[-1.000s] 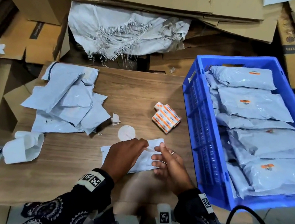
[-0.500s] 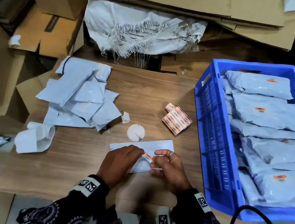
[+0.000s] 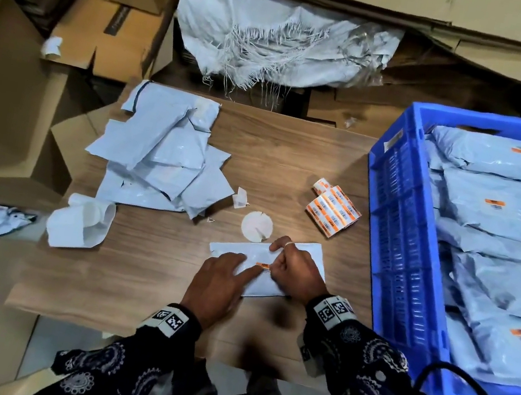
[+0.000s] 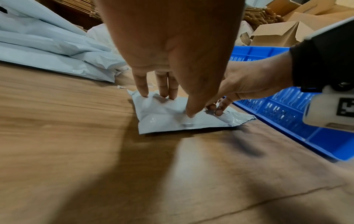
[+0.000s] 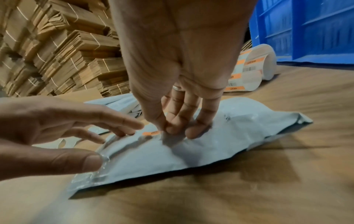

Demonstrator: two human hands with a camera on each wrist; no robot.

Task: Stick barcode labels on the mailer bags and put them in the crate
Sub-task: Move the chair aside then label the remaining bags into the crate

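A grey mailer bag [image 3: 308,254] lies flat on the wooden table [image 3: 142,267] in front of me. My left hand [image 3: 248,270] presses it down with straight fingers [image 4: 143,92]. My right hand [image 3: 274,269] pinches one end of an orange barcode label [image 5: 151,133], whose free end lies against the bag's [image 5: 210,151] top face. Rolls of barcode labels [image 3: 333,210] lie beyond the hands. At the table's far left is a pile of unlabelled mailer bags [image 3: 162,152]. On the right, the blue crate [image 3: 404,222] holds several labelled bags [image 3: 507,213].
A round white disc [image 3: 256,226] and paper scraps [image 3: 240,197] lie just beyond the bag. Crumpled backing paper [image 3: 80,224] sits at the table's left edge. Cardboard boxes [image 3: 108,27] and a frayed woven sack [image 3: 280,37] crowd the far side. A black cable [image 3: 449,380] loops near the crate's front corner.
The right hand has brought the label down onto the bag. The left fingers have spread flat on the bag beside it.
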